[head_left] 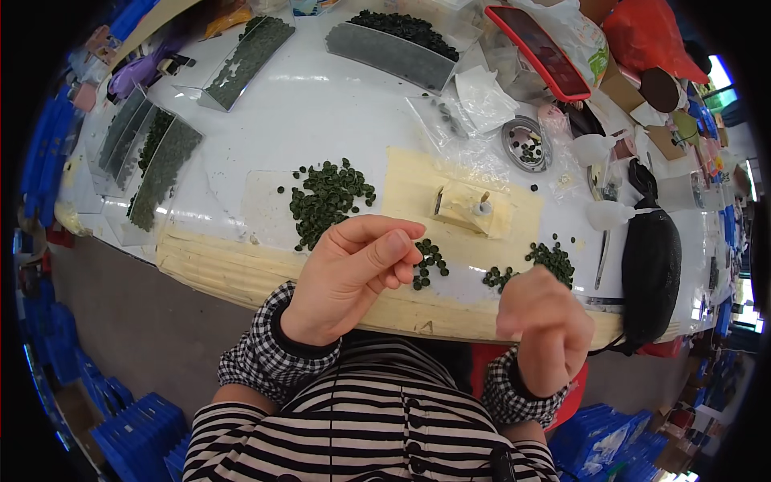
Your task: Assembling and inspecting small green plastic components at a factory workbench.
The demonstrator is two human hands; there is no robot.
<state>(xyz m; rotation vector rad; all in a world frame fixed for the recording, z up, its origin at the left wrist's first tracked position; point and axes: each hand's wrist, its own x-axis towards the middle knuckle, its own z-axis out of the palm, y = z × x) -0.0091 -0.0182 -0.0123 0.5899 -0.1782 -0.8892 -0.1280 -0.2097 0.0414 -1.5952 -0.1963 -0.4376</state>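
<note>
Hands (353, 273) (546, 329) raised, green discs (328, 199) heaped beyond

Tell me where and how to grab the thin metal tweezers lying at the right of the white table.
Pinch the thin metal tweezers mid-shaft from above, thumb and finger on the long sides. They lie flat, pointing away from the table edge, beside the black pouch, so coming from their left looks easiest.
</note>
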